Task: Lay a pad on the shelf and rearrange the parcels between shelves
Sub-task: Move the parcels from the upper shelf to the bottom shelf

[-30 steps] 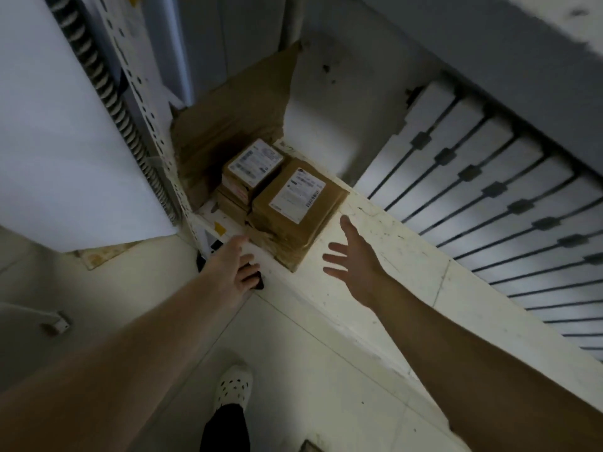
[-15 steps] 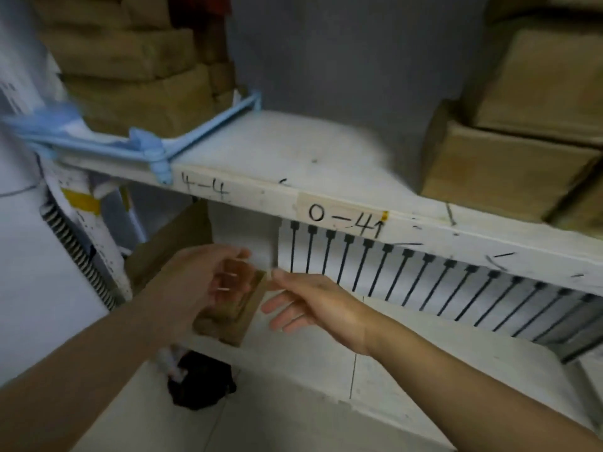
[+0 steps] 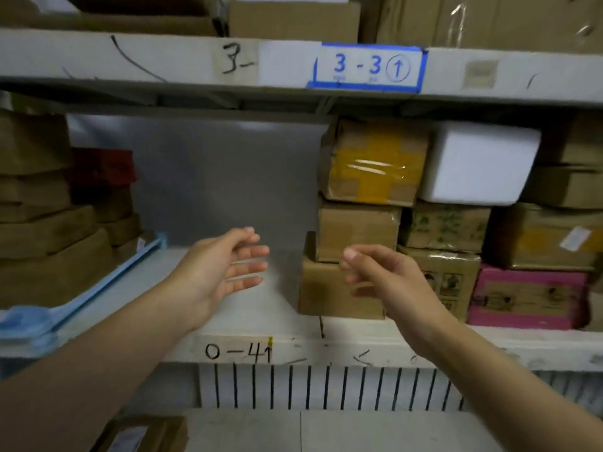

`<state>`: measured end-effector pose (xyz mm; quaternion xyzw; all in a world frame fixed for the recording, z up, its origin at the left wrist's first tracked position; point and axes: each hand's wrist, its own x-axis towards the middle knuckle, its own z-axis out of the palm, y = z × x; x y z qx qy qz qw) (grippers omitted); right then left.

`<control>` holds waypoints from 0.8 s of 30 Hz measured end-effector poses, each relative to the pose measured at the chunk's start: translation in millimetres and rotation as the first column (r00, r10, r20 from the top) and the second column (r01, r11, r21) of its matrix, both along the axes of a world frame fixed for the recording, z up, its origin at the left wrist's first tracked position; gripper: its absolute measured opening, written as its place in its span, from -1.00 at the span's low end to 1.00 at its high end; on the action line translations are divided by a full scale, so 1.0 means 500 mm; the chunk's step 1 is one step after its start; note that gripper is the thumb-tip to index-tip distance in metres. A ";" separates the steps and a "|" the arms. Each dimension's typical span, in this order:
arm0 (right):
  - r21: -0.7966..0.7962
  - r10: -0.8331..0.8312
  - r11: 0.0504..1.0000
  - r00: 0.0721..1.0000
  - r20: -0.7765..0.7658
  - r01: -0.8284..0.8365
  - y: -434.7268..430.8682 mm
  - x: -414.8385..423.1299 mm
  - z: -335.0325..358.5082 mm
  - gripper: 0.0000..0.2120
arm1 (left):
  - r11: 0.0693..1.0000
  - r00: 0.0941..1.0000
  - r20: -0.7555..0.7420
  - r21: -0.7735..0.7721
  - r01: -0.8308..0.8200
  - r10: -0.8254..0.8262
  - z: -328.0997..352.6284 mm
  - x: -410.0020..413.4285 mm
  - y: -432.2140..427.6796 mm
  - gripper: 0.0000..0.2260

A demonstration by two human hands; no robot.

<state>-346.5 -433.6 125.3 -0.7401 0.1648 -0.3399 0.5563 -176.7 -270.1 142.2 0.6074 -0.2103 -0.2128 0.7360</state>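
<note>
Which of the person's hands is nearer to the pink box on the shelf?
Right. The right hand hovers to the left of the pink box, in front of the stacked brown parcels; the left hand is farther left, before the gap on the shelf.

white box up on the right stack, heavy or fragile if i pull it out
The white box looks like foam, so probably light for its size and stiff, yet easily dented. Its smooth rounded sides may slip.
</note>
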 end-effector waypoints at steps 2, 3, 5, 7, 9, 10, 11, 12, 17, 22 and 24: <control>-0.037 -0.152 0.987 0.985 0.081 0.156 -0.021 0.002 0.039 -0.67 | 0.998 0.998 -0.029 -0.025 0.056 -0.057 0.042 0.010 -0.036 -0.79; -0.056 -0.214 0.974 0.969 0.122 0.222 -0.030 0.004 0.061 -0.61 | 0.996 0.996 -0.032 -0.033 0.079 -0.080 0.063 0.015 -0.053 -0.77; -0.100 -0.299 0.942 0.937 0.181 0.320 -0.042 0.016 0.096 -0.46 | 0.992 0.992 -0.024 -0.032 0.124 -0.125 0.096 0.026 -0.085 -0.66; -0.157 -0.371 0.900 0.904 0.213 0.406 -0.050 0.035 0.122 -0.34 | 0.985 0.985 0.002 -0.010 0.171 -0.171 0.126 0.034 -0.118 -0.52; -0.216 -0.440 0.849 0.872 0.215 0.482 -0.057 0.060 0.139 -0.27 | 0.979 0.979 0.016 0.022 0.203 -0.204 0.150 0.038 -0.149 -0.38; -0.233 -0.475 0.825 0.855 0.208 0.515 -0.061 0.073 0.146 -0.25 | 0.976 0.976 0.011 0.034 0.216 -0.217 0.162 0.037 -0.162 -0.30; -0.233 -0.516 0.803 0.835 0.191 0.549 -0.066 0.086 0.152 -0.24 | 0.973 0.974 -0.003 0.045 0.227 -0.227 0.173 0.034 -0.173 -0.24; -0.215 -0.556 0.784 0.813 0.175 0.582 -0.071 0.099 0.160 -0.23 | 0.970 0.972 -0.023 0.051 0.236 -0.235 0.185 0.029 -0.183 -0.19; -0.082 -0.653 0.746 0.750 0.107 0.661 -0.099 0.136 0.182 -0.23 | 0.952 0.949 -0.108 0.050 0.302 -0.296 0.242 0.000 -0.213 -0.28; -0.066 -0.659 0.744 0.747 0.094 0.665 -0.125 0.146 0.193 -0.27 | 0.922 0.921 -0.159 0.104 0.374 -0.356 0.274 0.026 -0.238 -0.32; -0.053 -0.632 0.769 0.770 0.091 0.637 -0.131 0.144 0.199 -0.28 | 0.928 0.926 -0.185 0.119 0.354 -0.330 0.282 0.042 -0.241 -0.30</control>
